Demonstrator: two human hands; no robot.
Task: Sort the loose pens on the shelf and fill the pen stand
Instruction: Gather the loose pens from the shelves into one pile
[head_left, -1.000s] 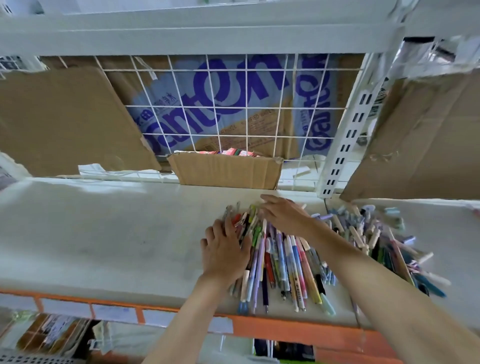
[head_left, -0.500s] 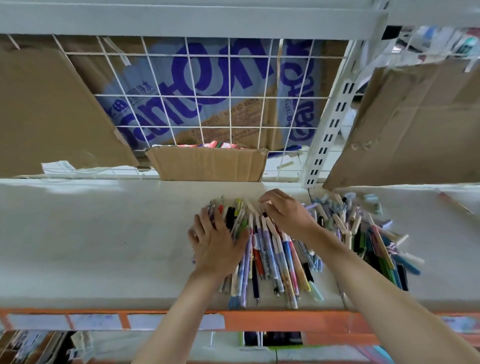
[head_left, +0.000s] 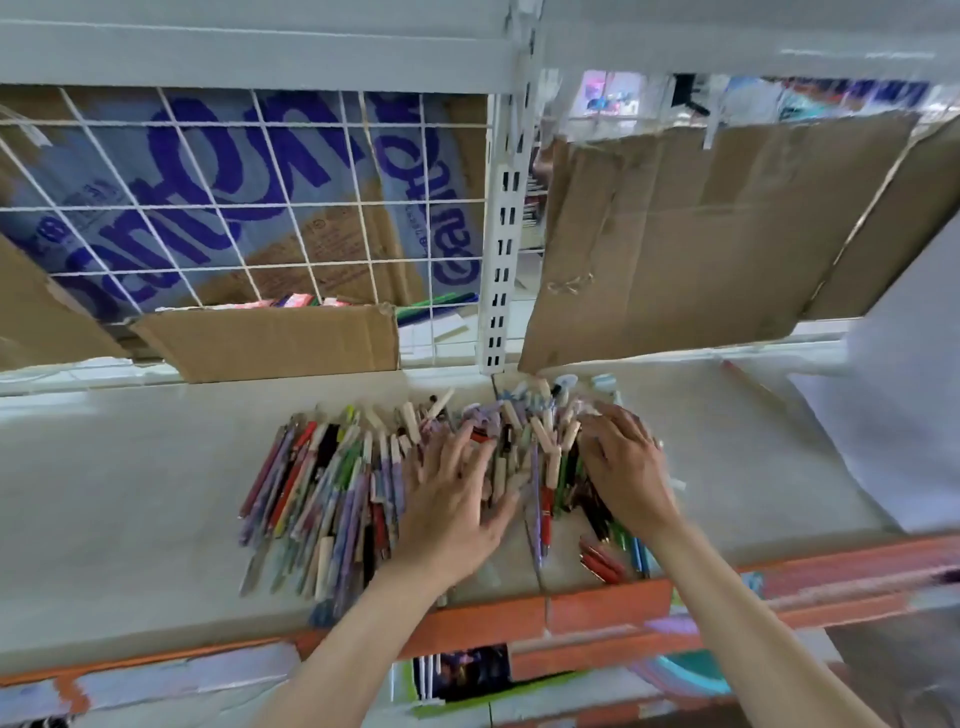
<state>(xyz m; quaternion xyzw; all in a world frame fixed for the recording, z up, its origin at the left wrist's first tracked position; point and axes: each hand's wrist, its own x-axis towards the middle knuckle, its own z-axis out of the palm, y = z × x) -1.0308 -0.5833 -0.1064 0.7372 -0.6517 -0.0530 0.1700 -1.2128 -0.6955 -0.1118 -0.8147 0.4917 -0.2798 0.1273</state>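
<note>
Both hands shifting rightward since earlier: left hand (head_left: 451, 499), right hand (head_left: 626, 467) pressing flat, fingers spread, gathering multicoloured loose plastic pens (head_left: 322, 488) on pale shelf (head_left: 130, 493); sorting still early.

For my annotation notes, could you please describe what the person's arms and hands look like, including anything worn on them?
Both forearms are bare as far as the picture shows, with no sleeves, gloves or watch in sight. The left hand shows no jewellery. The right hand seems to carry a small pale ring on one finger, but motion blur leaves that uncertain. No markings or bandages show on either arm.
</note>
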